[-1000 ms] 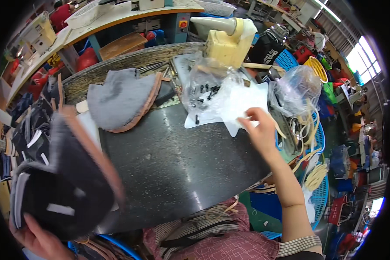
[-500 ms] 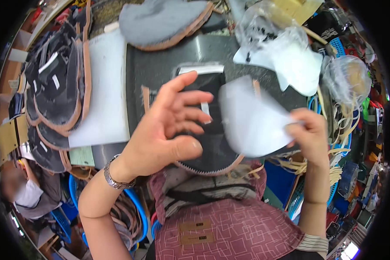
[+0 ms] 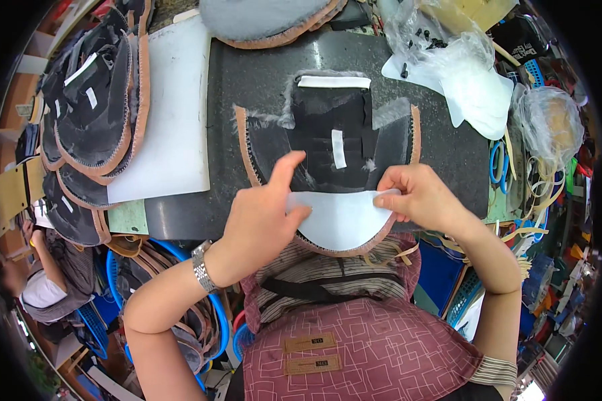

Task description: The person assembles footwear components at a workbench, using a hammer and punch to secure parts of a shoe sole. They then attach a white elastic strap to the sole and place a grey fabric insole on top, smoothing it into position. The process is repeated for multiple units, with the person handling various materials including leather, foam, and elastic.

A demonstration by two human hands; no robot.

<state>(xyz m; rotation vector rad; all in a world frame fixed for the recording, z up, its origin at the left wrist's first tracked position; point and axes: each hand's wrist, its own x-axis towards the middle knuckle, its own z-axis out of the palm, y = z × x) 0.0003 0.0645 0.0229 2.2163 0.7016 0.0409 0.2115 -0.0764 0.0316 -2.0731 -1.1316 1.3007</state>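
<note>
The white curved piece [image 3: 344, 217] lies over the rounded near end of a dark workpiece [image 3: 324, 175]; its lower curve follows the brown edging there, and the matching outline is the likely reason for its position. The right hand [image 3: 418, 197] has thumb and forefinger closed on the white piece's upper right corner; this grip presumably controls alignment while leaving most of the surface unobstructed. The left hand [image 3: 264, 207] is partly open, forefinger extended over the dark workpiece and thumb at the white piece's left corner; it has no closed grip, and firm pressure by the thumb cannot be confirmed.

The dark workpiece rests on the black bench [image 3: 254, 73], rounded end toward the person; this orientation appears to suit reach, with the edging open to view. Two white strips, one along its far flap and one near its middle, lie clear of both hands.

To the left, similar dark pieces [image 3: 97, 127] are stacked beside and partly over a white board [image 3: 170, 120]; to the far right, more white sheets [image 3: 478, 100] lie by a clear plastic bag [image 3: 441, 17]; both supplies seem sited for easy reach.
</note>
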